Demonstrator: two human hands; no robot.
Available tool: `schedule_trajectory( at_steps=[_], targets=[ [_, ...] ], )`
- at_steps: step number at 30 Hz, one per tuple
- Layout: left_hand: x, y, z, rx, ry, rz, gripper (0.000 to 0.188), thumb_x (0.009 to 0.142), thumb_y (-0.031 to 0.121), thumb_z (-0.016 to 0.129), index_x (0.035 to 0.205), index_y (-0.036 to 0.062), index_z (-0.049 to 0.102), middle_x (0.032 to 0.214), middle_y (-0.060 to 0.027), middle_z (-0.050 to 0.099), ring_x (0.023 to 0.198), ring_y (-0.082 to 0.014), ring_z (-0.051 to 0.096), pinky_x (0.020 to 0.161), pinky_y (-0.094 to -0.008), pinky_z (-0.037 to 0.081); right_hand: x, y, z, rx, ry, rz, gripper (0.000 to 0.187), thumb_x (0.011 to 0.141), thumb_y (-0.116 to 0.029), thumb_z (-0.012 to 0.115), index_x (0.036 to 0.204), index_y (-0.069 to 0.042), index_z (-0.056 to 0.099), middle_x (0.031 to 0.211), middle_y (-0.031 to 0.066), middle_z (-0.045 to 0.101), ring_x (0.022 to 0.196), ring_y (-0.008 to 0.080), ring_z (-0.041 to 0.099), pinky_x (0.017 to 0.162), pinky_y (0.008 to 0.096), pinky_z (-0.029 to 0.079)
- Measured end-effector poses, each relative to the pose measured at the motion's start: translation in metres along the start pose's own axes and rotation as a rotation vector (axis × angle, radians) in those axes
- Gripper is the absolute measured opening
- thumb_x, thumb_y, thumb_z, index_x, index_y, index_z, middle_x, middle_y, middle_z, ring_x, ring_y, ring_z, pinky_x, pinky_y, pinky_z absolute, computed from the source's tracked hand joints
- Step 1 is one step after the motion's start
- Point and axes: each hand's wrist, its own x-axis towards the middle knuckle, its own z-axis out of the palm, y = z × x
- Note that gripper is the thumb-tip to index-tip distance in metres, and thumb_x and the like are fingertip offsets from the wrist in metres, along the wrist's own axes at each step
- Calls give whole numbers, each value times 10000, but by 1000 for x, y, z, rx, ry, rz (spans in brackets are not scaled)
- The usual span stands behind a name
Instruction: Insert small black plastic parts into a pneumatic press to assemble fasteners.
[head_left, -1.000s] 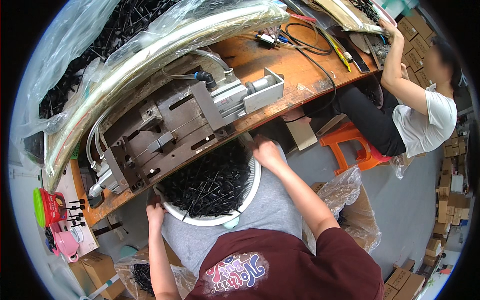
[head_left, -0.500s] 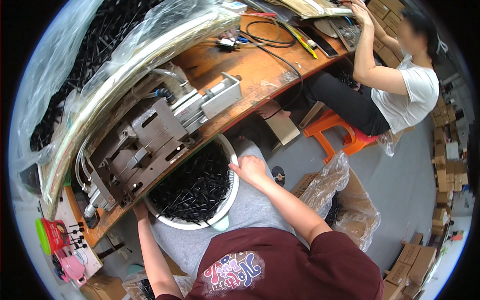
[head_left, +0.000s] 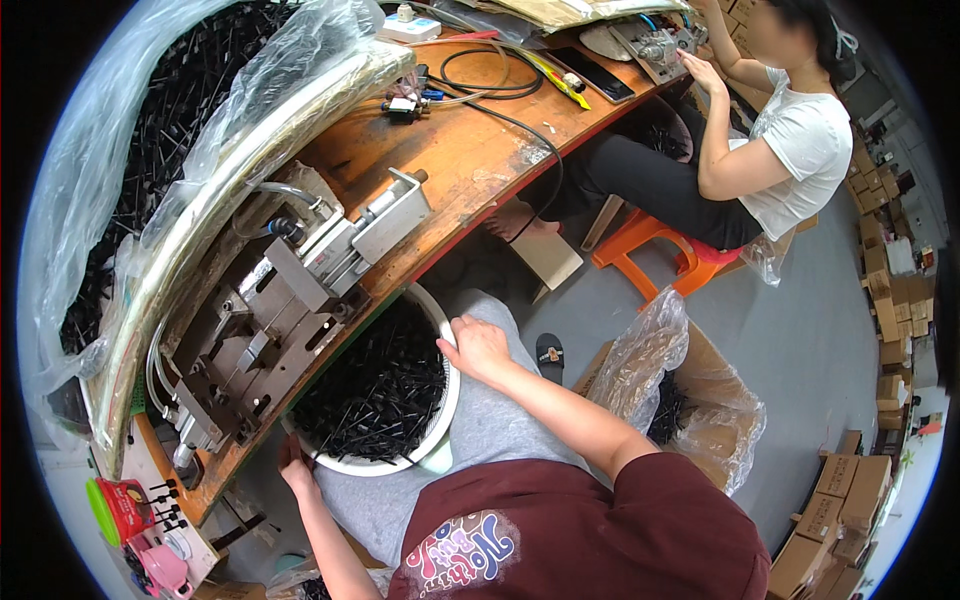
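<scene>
A round white plastic basket (head_left: 447, 402) rests on my lap, its far side tucked beneath the table edge. Thin black plastic pieces (head_left: 378, 385) fill it in a loose heap. My right hand (head_left: 478, 350) grips the basket's right rim, thumb toward the inside and fingers bent outside. On the opposite side, my left hand (head_left: 296, 468) holds the lower left rim, its fingers partly hidden. Just beyond the basket, a metal clamping fixture (head_left: 275, 320) with a pneumatic cylinder is mounted on the wooden table (head_left: 455, 170).
A plastic-lined heap of black pieces (head_left: 190, 110) lies beyond the fixture. Cables (head_left: 500, 75), a yellow cutter (head_left: 565, 85) and a phone (head_left: 592, 73) lie farther along the table. A co-worker (head_left: 775, 150) sits at right on an orange stool (head_left: 640, 255). An open lined carton (head_left: 715, 400) stands beside me.
The basket and both hands sit slightly lower and more to the left in view, and more of my left hand shows. The co-worker's hands have moved apart, one lower near the small device.
</scene>
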Motion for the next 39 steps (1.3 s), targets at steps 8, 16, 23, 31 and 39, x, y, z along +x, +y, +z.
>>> schedule_trajectory(
  at_steps=[8, 16, 23, 31, 39],
  targets=[
    [-4, -1, -3, 123, -42, 95, 252, 956, 265, 656, 1115, 73, 691, 872, 13, 651, 710, -86, 582, 576, -238, 484, 3, -4, -9, 28, -93, 57, 375, 838, -336, 674, 996, -5, 599, 958, 158, 634, 874, 343, 670, 744, 443, 552],
    [-5, -1, -2, 156, -14, 81, 253, 952, 303, 660, 1055, 74, 692, 824, 18, 631, 671, -76, 559, 563, -232, 463, 6, -5, -7, 60, -96, 68, 391, 842, -345, 668, 1034, -29, 545, 982, 159, 621, 912, 357, 650, 757, 462, 535],
    [-9, -1, 0, 133, -20, 116, 241, 945, 299, 668, 1007, 67, 687, 746, 44, 553, 619, -70, 494, 553, -232, 430, 5, -3, -10, 39, -93, 43, 385, 834, -327, 676, 1031, -20, 554, 975, 158, 625, 891, 347, 662, 744, 461, 548],
    [-6, -5, -5, 189, -9, 85, 368, 954, 315, 653, 1192, 35, 645, 1034, -28, 661, 853, -115, 596, 699, -271, 492, 2, -1, -9, 64, -82, 34, 370, 827, -330, 686, 988, -14, 580, 952, 157, 631, 864, 343, 669, 728, 451, 550],
    [-15, 4, 1, 175, 3, 109, 378, 973, 268, 629, 1250, 12, 610, 1147, -67, 652, 963, -143, 615, 760, -284, 522, 4, -1, -6, 93, -101, 61, 377, 818, -315, 693, 1006, -6, 588, 974, 163, 640, 891, 340, 672, 756, 452, 552]
  ],
)
